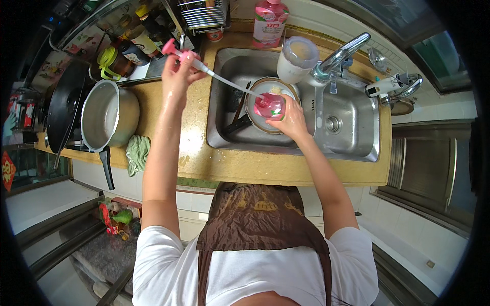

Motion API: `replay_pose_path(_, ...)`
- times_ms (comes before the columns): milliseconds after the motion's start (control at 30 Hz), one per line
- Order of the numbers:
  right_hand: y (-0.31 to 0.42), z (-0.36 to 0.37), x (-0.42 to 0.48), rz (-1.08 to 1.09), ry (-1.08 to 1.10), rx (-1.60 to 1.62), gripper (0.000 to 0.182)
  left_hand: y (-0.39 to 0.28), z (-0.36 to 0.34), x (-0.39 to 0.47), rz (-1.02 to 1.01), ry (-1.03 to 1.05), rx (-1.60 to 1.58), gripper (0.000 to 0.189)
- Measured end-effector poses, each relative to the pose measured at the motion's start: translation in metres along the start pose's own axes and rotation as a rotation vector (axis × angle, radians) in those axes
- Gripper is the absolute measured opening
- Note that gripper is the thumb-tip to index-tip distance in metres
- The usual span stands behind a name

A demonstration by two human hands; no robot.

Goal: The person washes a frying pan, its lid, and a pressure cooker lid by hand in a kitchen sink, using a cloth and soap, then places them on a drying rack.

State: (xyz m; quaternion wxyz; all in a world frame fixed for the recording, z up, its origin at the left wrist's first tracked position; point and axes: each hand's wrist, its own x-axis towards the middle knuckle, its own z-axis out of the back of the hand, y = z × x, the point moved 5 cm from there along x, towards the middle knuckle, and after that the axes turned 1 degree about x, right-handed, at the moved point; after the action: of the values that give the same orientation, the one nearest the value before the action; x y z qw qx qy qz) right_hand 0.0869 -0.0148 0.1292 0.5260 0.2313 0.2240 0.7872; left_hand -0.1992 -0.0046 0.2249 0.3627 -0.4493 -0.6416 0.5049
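Note:
My left hand (180, 74) is raised over the counter left of the sink, its fingers closed round a pink-and-white pump dispenser head (185, 55). A long pale dip tube (233, 83) runs from the pump down to the mouth of a small pink translucent bottle (272, 108). My right hand (293, 118) grips that bottle above the left sink basin. Below it, a round dish (268, 126) with a brown rim lies in the basin, with pale bits near its far side. A black handle (239, 124) and dark chopsticks (242, 101) lie beside the dish.
A white lidded container (296, 61) stands by the chrome faucet (340, 55). A large pink detergent bottle (270, 26) is behind the sink. A metal pot (111, 114), a green cloth (138, 153) and a black wok (67, 107) are at left, near sauce bottles (134, 51). The right basin (354, 126) has a drain.

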Motion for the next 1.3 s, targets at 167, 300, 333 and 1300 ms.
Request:
replay_pose_path(167, -0.022, 0.007, -0.011, -0.159, -0.159, 0.184, 0.081, -0.033, 0.015, -0.003, -0.045, 0.055, -0.136, 0.029)
replay_pose_path(300, -0.023, 0.025, -0.024, -0.167, -0.340, 0.393, 0.084, -0.029, 0.023, -0.010, 0.014, 0.077, -0.249, 0.032)
replay_pose_path(333, -0.026, 0.031, -0.029, -0.154, -0.398, 0.442, 0.084, -0.024, 0.022, -0.012, 0.041, 0.086, -0.294, 0.033)
replay_pose_path(1300, -0.139, 0.233, -0.100, 0.042, -0.442, 0.102, 0.081, 0.226, -0.332, -0.137, 0.579, 0.557, 0.200, 0.040)
